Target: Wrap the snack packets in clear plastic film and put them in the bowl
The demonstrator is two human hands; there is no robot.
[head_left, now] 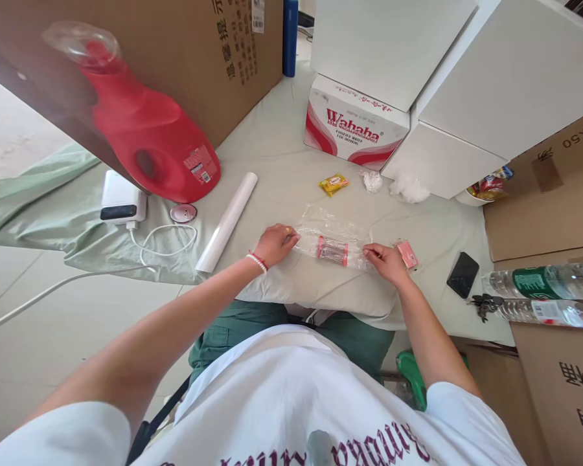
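A sheet of clear plastic film [333,219] lies crinkled on the cloth-covered table in front of me. On it rests a small dark packet with red ends [333,251]; what it contains I cannot make out. My left hand [276,244] pinches the film's left edge between thumb and fingers. At the other side, my right hand [385,261] is closed on the film just right of the packet. Close beside the right hand is a small pink packet [407,254]. To the left lies a white roll [227,222], apart from both hands.
Behind the film are a yellow packet [333,184] and crumpled clear plastic [409,189]. A red jug [160,139] and a white power bank [122,198] with its cable stand left. A Wahaba carton [354,126] is at the back; a phone [463,274] and water bottles [554,281] lie right.
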